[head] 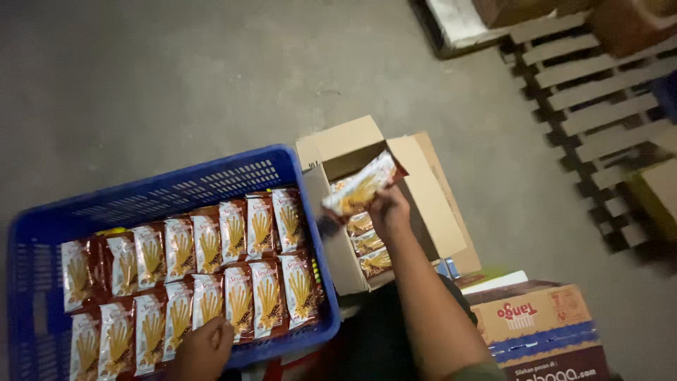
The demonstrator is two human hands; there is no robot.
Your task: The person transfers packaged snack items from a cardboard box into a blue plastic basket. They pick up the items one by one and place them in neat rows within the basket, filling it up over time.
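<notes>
My right hand (390,210) holds a snack packet (362,185), brown and white with yellow sticks pictured on it, raised above an open cardboard box (430,194). More packets of the same kind (368,243) stand inside that box. My left hand (204,347) rests on the near row of packets in a blue plastic crate (176,185). Two rows of the same packets (233,229) fill the crate side by side.
A closed printed carton (539,321) sits at the lower right, by my right forearm. Wooden pallets (599,85) lie at the upper right with boxes on them. Bare grey concrete floor (176,70) stretches beyond the crate.
</notes>
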